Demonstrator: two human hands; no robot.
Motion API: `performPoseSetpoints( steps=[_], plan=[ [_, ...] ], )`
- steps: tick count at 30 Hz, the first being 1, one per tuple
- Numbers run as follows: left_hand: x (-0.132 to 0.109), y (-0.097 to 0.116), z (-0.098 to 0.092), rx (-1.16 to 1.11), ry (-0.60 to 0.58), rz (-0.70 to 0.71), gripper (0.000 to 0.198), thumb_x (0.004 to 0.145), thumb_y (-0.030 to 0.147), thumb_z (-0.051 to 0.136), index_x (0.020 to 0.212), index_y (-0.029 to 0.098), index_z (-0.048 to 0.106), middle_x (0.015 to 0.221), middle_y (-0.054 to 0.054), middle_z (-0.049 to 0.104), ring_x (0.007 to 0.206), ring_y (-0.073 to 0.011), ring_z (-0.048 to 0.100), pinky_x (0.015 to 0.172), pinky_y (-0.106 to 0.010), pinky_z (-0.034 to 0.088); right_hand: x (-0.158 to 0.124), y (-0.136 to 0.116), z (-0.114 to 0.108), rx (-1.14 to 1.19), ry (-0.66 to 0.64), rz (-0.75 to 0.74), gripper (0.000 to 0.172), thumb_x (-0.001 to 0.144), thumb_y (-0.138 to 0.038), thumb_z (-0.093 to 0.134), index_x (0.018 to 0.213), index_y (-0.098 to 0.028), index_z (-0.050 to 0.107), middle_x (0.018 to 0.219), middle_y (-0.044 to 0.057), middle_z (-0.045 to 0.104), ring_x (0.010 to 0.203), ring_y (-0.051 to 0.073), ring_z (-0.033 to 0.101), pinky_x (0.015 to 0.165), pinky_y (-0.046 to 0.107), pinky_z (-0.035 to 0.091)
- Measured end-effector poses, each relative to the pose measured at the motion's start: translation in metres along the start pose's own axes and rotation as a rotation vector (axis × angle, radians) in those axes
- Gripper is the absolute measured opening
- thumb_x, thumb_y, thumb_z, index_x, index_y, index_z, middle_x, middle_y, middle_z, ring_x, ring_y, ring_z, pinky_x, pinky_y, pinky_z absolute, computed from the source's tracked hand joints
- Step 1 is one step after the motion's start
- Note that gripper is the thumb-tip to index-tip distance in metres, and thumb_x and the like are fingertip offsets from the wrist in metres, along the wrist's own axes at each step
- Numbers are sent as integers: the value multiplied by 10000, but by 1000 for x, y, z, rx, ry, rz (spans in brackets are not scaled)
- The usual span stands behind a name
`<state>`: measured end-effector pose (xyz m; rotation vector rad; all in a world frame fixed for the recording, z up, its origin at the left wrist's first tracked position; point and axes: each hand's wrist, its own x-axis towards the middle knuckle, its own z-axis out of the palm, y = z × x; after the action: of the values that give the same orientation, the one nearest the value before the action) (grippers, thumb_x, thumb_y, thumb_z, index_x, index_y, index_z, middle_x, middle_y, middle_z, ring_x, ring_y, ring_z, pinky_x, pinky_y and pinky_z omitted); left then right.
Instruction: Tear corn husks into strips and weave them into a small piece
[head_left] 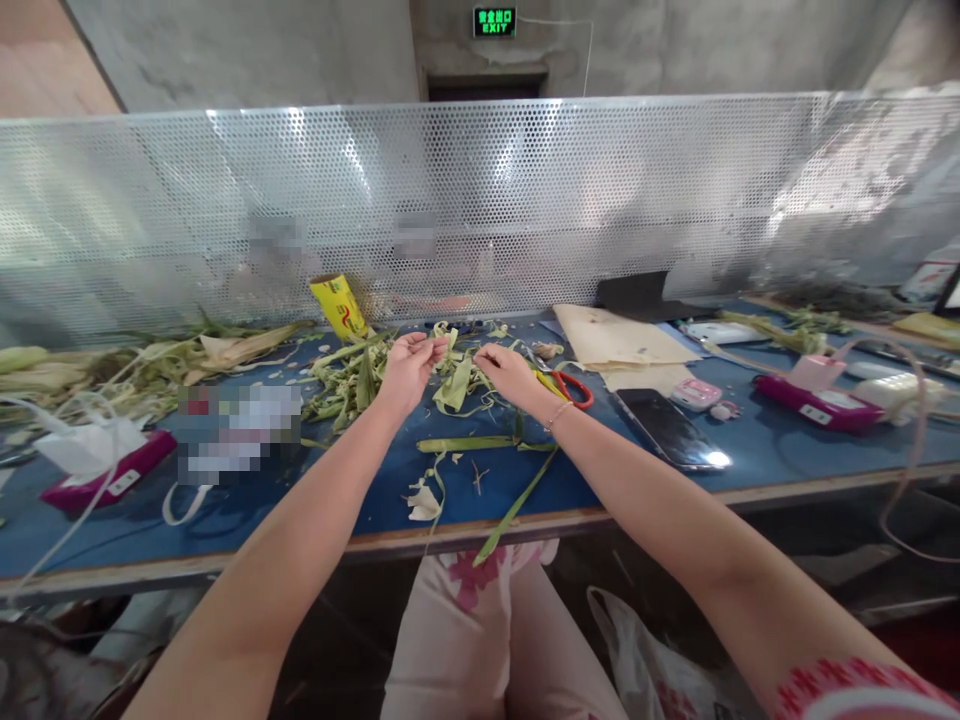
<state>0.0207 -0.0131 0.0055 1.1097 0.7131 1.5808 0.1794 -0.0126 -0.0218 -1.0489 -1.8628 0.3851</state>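
Note:
Both my arms reach out over a blue table (750, 450). My left hand (409, 365) is closed, its fingertips pinching a green leaf strip (455, 382) at its upper end. My right hand (508, 372) is closed too, pinching the same bunch of strips from the right side. A pile of green leaves (345, 380) lies just left of my left hand. Loose strips and a long green stalk (465, 443) lie on the table below my hands. Red-handled scissors (574, 388) rest right beside my right wrist.
A yellow roll (339, 305) stands behind the leaf pile. Brown paper sheets (622, 345), a black phone (670, 428) and small pink devices (814, 400) lie to the right. Husks (150, 365) and another pink device (97, 470) lie left. A perforated metal screen (480, 200) backs the table.

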Motion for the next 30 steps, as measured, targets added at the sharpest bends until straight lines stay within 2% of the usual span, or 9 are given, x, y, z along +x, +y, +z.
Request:
performPoseSetpoints(
  steps=[3, 6, 11, 20, 26, 28, 30],
  plan=[
    [-1, 2, 0, -38, -27, -15, 223, 713, -33, 443, 785, 171, 389, 768, -64, 677, 671, -79, 621, 736, -236, 458, 3, 4, 0, 103, 58, 95, 152, 752, -270, 418, 641, -183, 476, 593, -21, 461, 588, 112, 415, 585, 241, 317],
    [-1, 2, 0, -10, -36, -2, 133, 767, 32, 448, 758, 163, 429, 806, -75, 678, 758, -98, 641, 792, -261, 468, 5, 9, 0, 243, 89, 187, 151, 739, -279, 419, 623, -191, 457, 510, -44, 377, 513, 103, 356, 533, 240, 298],
    [-3, -2, -2, 155, -67, 56, 28, 721, 125, 571, 714, 130, 544, 762, -66, 672, 692, -99, 637, 782, -272, 480, 4, 9, -2, 309, 15, 255, 158, 734, -294, 435, 648, -182, 509, 453, -65, 318, 446, 92, 293, 476, 242, 251],
    [-1, -7, -9, 253, -171, 105, 111, 636, 166, 650, 739, 131, 628, 803, -69, 685, 758, -132, 644, 770, -267, 484, 4, 3, -5, 99, -29, 90, 155, 754, -275, 452, 691, -163, 538, 602, -24, 484, 566, 97, 411, 570, 234, 316],
    [-5, -5, -8, 446, -117, 123, 122, 637, 224, 655, 723, 139, 672, 594, -31, 642, 556, -115, 596, 614, -247, 488, -1, 1, -4, -107, -98, -156, 133, 784, -222, 454, 754, -165, 570, 625, -9, 511, 584, 104, 433, 600, 234, 326],
    [-9, -2, -6, 555, -110, 186, 107, 654, 214, 636, 724, 152, 690, 515, -5, 590, 490, -97, 548, 555, -225, 464, -2, 0, -4, -125, -106, -222, 130, 792, -207, 451, 762, -166, 570, 657, 4, 531, 619, 111, 454, 626, 237, 338],
    [-12, -1, -4, 636, -126, 281, 91, 663, 190, 623, 710, 172, 698, 559, 0, 581, 469, -78, 517, 530, -214, 447, -2, -1, -4, -124, -83, -266, 133, 800, -195, 440, 765, -166, 565, 705, 21, 553, 667, 120, 474, 656, 241, 348]
  ],
)
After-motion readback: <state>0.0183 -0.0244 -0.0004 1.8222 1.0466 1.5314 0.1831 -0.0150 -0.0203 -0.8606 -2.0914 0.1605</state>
